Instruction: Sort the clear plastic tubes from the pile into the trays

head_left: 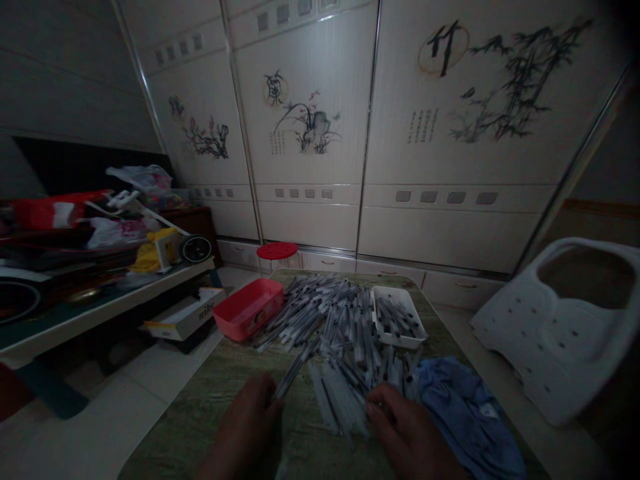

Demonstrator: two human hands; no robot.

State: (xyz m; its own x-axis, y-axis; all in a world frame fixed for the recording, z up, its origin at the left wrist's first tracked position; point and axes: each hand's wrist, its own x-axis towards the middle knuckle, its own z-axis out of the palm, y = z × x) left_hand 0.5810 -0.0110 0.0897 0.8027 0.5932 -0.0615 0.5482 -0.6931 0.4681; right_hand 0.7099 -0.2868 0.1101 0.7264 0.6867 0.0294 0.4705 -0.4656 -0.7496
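Note:
A big heap of slim pens with clear barrels and dark tips covers the middle of the table. My left hand is closed around a few pens, which point up and away from me toward the heap. My right hand has its fingers curled together at the near right of the heap; what they pinch, if anything, is too dark to make out. Between the hands lies a bundle of clear, thin plastic pieces. A blue cloth rests just right of my right hand.
A pink bin stands at the heap's left, and a white tray holding more pens at its right. Beyond the wooden-patterned table are a red stool, a white chair and a cluttered bench.

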